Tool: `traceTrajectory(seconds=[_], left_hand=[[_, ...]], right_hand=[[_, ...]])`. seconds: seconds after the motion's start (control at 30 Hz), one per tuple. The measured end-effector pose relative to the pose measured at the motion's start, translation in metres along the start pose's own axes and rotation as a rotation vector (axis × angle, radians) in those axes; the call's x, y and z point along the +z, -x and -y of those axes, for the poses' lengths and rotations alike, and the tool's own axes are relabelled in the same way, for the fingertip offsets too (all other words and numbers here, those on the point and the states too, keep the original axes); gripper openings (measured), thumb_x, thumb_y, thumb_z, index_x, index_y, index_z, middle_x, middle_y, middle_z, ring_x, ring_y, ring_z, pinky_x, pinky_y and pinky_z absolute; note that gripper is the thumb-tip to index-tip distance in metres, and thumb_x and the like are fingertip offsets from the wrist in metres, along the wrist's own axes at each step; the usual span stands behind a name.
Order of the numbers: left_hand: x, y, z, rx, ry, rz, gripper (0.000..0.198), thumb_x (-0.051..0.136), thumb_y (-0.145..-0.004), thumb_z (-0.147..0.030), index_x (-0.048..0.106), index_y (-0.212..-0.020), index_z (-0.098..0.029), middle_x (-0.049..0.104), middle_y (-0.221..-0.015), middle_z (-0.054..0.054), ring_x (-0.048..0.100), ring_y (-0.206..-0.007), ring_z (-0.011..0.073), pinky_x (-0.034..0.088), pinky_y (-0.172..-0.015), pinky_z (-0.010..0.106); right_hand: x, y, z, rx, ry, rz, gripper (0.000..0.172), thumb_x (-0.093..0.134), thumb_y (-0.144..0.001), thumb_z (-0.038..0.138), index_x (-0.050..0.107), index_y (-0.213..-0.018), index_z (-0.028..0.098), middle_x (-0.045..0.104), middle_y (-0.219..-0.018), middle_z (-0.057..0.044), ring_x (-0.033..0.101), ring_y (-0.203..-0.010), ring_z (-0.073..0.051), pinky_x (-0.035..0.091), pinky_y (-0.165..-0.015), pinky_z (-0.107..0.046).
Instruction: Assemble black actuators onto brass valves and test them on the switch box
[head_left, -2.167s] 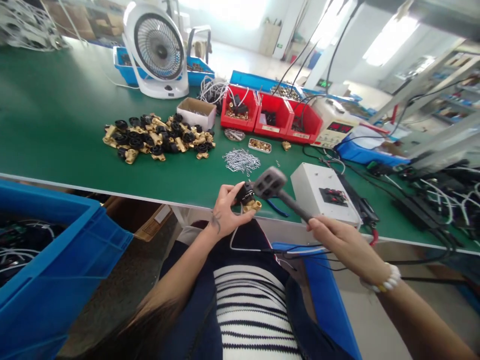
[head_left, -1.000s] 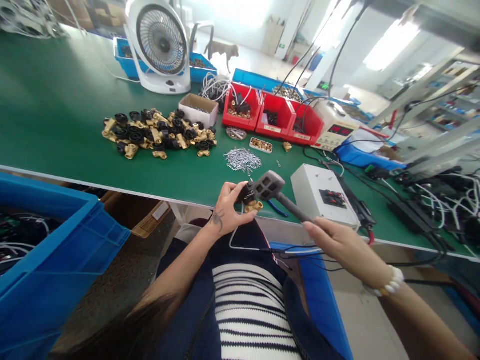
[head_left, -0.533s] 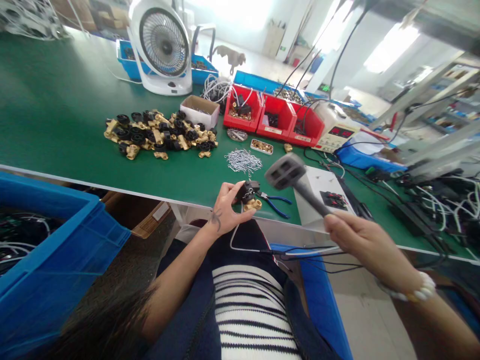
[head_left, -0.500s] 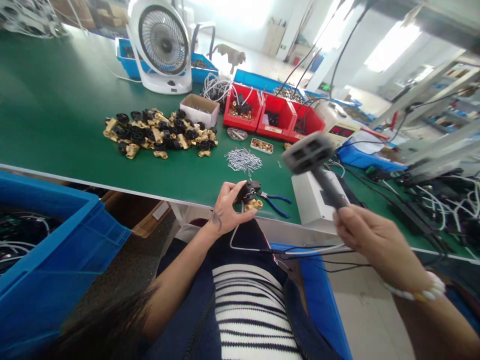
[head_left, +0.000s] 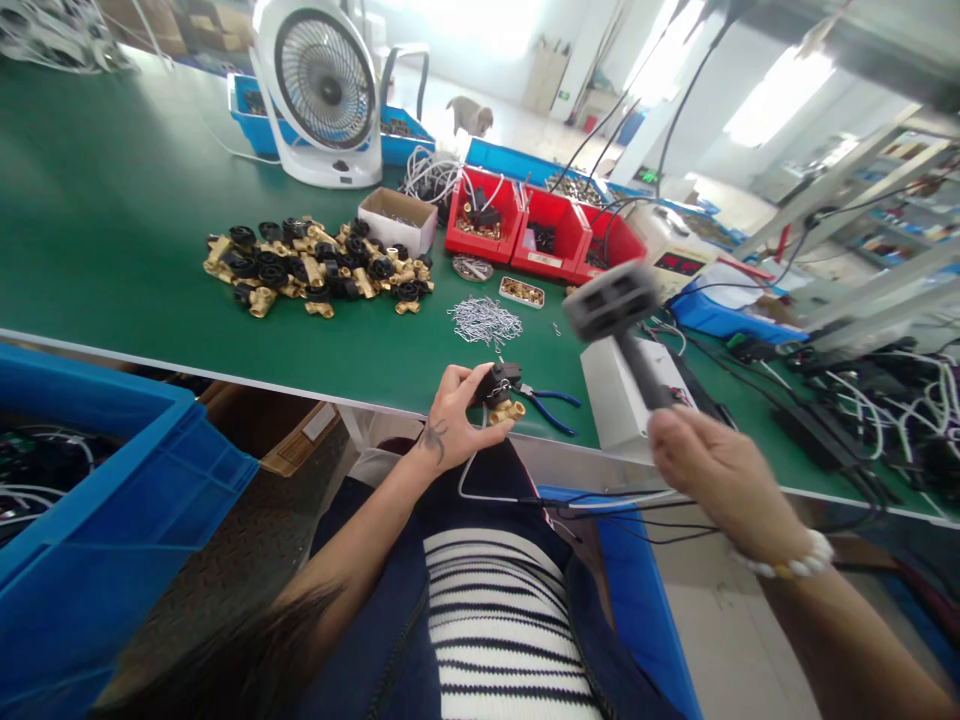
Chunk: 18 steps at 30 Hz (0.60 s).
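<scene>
At the bench's front edge my left hand [head_left: 457, 418] is closed around a black-and-brass valve assembly [head_left: 504, 410]; a thin metal clip shows on its front and a white cable hangs below it. My right hand [head_left: 705, 465], wearing a beaded bracelet, grips the handle of a grey hammer [head_left: 613, 300]. The hammer's blocky head is raised, to the right of the valve and apart from it. Blue-handled pliers [head_left: 551, 408] lie just right of the valve. Beyond it is a loose heap of small metal clips [head_left: 486, 321].
Brass fittings with black caps [head_left: 315, 265] are piled at left. Red bins [head_left: 551, 235], a small carton [head_left: 397, 220] and a white fan [head_left: 328, 95] stand behind. A white box [head_left: 619, 400] is near my right hand. A large blue crate [head_left: 120, 500] sits below left.
My right hand and the hammer have shifted slightly left and up. My left hand keeps its hold on the valve assembly. In the background, an animal has moved a little.
</scene>
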<state>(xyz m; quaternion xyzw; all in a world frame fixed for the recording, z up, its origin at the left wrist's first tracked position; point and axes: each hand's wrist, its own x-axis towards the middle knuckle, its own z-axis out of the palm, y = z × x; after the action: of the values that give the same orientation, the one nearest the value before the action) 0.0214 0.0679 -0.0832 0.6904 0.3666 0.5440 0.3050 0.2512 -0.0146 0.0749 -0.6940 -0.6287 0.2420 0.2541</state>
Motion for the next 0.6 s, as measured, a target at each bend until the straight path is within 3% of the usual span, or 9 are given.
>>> traceTrajectory(seconds=[0.1,0.27,0.4,0.43,0.57,0.6], left_hand=[[0.0002,0.0,0.0001,0.002,-0.002,-0.002,0.068,0.076,-0.071,-0.029,0.052,-0.134,-0.02,0.046,-0.106,0.006,0.054,-0.101,0.0206,0.059,-0.082,0.034],[0.0006,-0.0002,0.001,0.005,-0.002,0.001,0.069,0.076,-0.071,-0.03,0.051,-0.134,-0.02,0.045,-0.107,0.006,0.054,-0.101,0.0205,0.059,-0.082,0.035],[0.0004,-0.0008,0.0007,0.0,-0.002,-0.006,0.067,0.076,-0.072,-0.03,0.052,-0.133,-0.018,0.046,-0.105,0.006,0.054,-0.1,0.0204,0.059,-0.079,0.033],[0.0004,-0.001,0.0006,0.0,0.0,-0.005,0.067,0.076,-0.072,-0.03,0.052,-0.133,-0.018,0.046,-0.105,0.006,0.055,-0.1,0.0204,0.059,-0.079,0.033],[0.0009,-0.0016,0.0014,-0.003,0.005,-0.001,0.069,0.076,-0.071,-0.032,0.051,-0.134,-0.019,0.046,-0.107,0.006,0.054,-0.101,0.0211,0.059,-0.082,0.035],[0.0008,-0.0017,0.0019,-0.006,0.003,-0.001,0.069,0.077,-0.071,-0.032,0.052,-0.134,-0.019,0.046,-0.107,0.006,0.054,-0.101,0.0213,0.059,-0.083,0.036]], right_hand=[[0.0009,-0.002,-0.0021,-0.024,0.148,0.184,0.066,0.05,-0.074,0.084,0.049,-0.058,0.02,0.042,-0.052,0.001,0.037,-0.047,-0.011,0.027,-0.043,-0.025],[0.0022,0.0002,-0.0003,0.015,-0.019,-0.055,0.06,0.044,-0.081,0.081,0.046,-0.067,0.023,0.035,-0.048,0.005,0.03,-0.042,-0.01,0.025,-0.04,-0.024],[0.0073,-0.0002,-0.0006,-0.044,0.139,0.178,0.064,0.046,-0.076,0.083,0.044,-0.058,0.022,0.04,-0.05,0.001,0.037,-0.046,-0.012,0.027,-0.042,-0.025],[0.0067,-0.0004,-0.0004,-0.05,0.144,0.185,0.063,0.047,-0.077,0.082,0.044,-0.058,0.022,0.04,-0.05,0.002,0.037,-0.046,-0.011,0.027,-0.042,-0.025],[0.0035,-0.0004,0.0013,0.006,-0.051,-0.067,0.057,0.046,-0.083,0.077,0.044,-0.067,0.022,0.033,-0.049,0.006,0.029,-0.042,-0.009,0.023,-0.04,-0.024],[0.0043,-0.0004,0.0014,0.013,-0.06,-0.068,0.057,0.046,-0.083,0.077,0.044,-0.067,0.022,0.033,-0.049,0.006,0.029,-0.042,-0.009,0.023,-0.04,-0.024]])
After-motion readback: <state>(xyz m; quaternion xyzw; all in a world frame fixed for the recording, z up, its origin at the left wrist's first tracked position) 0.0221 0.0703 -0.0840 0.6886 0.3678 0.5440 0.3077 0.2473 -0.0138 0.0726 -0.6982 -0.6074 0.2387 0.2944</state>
